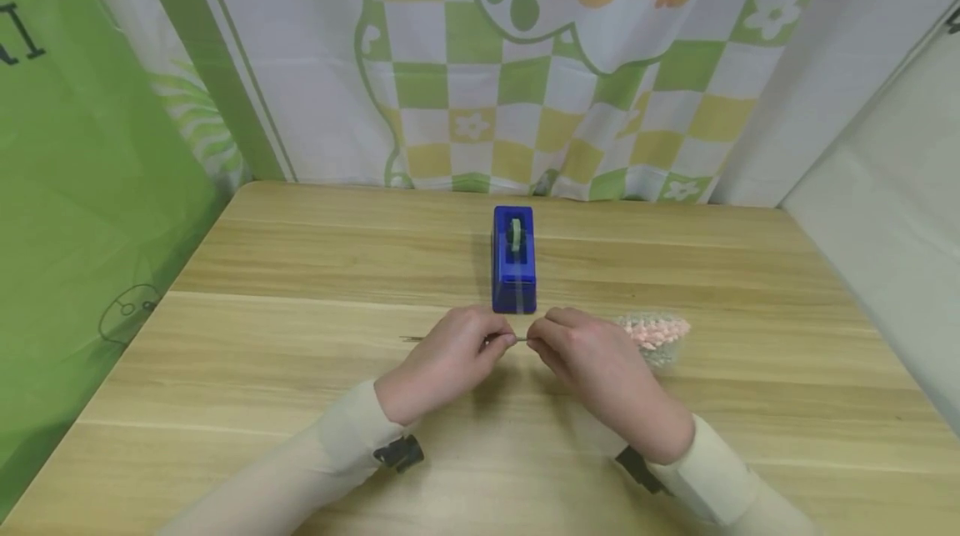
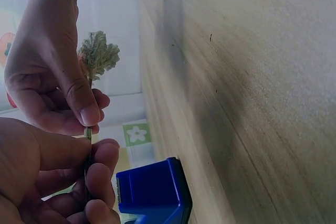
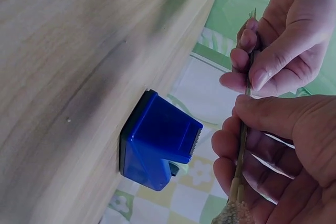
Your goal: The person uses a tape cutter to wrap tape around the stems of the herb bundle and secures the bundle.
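Note:
Both hands pinch the thin stem bundle (image 3: 242, 150) of a flower sprig, held level above the table. My left hand (image 1: 453, 357) grips it toward the bare end, where several wiry tips (image 3: 253, 13) stick out past the fingers. Close beside it, my right hand (image 1: 600, 365) holds the stem nearer the bloom, thumb and fingertips on it. The pink and pale green flower head (image 1: 660, 334) shows beyond the right hand. Between the two hands a short piece of stem (image 1: 522, 339) is visible, with a pale band around it in the left wrist view.
A blue tape dispenser (image 1: 514, 290) with a roll of tape (image 1: 515, 234) stands just beyond the hands, its serrated cutter (image 3: 195, 142) facing them. The wood-grain table (image 1: 300, 361) ends at a patterned curtain (image 1: 420, 86). Green cloth (image 1: 97, 152) hangs at the left.

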The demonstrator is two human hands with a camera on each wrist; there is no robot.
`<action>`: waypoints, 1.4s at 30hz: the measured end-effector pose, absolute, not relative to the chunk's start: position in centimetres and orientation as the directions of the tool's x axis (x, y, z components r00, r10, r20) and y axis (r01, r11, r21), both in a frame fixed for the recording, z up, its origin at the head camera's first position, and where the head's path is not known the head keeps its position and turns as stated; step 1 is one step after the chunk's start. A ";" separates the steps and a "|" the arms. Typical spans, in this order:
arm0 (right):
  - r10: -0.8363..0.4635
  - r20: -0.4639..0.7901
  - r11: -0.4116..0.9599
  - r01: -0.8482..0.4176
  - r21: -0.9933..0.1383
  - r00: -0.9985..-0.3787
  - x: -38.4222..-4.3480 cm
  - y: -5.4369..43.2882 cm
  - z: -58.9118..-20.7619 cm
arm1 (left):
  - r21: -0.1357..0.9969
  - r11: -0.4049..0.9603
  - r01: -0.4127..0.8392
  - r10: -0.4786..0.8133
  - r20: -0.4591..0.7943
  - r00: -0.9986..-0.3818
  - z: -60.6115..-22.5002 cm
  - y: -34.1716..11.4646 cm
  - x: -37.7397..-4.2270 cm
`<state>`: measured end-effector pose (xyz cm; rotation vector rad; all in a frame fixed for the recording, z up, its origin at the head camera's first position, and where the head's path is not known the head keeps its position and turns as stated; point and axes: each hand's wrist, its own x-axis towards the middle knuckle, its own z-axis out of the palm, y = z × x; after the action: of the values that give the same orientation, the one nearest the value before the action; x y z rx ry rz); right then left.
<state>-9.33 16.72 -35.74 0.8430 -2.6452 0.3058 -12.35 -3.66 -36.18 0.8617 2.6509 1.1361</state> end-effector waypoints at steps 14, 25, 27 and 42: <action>-0.494 0.342 0.819 -0.560 -0.126 -0.799 -9.3 16.5 -35.7 | 0.711 0.538 0.454 0.533 0.130 -0.836 -36.3 -3.6 -12.5; -0.508 0.317 0.810 -0.569 -0.140 -0.801 -9.5 16.6 -35.6 | 0.711 0.535 0.456 0.520 0.148 -0.841 -36.6 -3.6 -12.6; -0.510 0.330 0.804 -0.576 -0.146 -0.795 -9.6 16.7 -35.7 | 0.712 0.535 0.455 0.522 0.145 -0.841 -36.7 -3.5 -12.6; -0.474 0.342 0.815 -0.551 -0.178 -0.811 -10.0 16.7 -36.0 | 0.722 0.525 0.450 0.557 0.108 -0.823 -36.9 -3.7 -12.9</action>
<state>-9.99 16.68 -36.02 0.7854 -2.7177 0.3913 -12.93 -3.66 -36.95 0.8708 2.6218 1.1812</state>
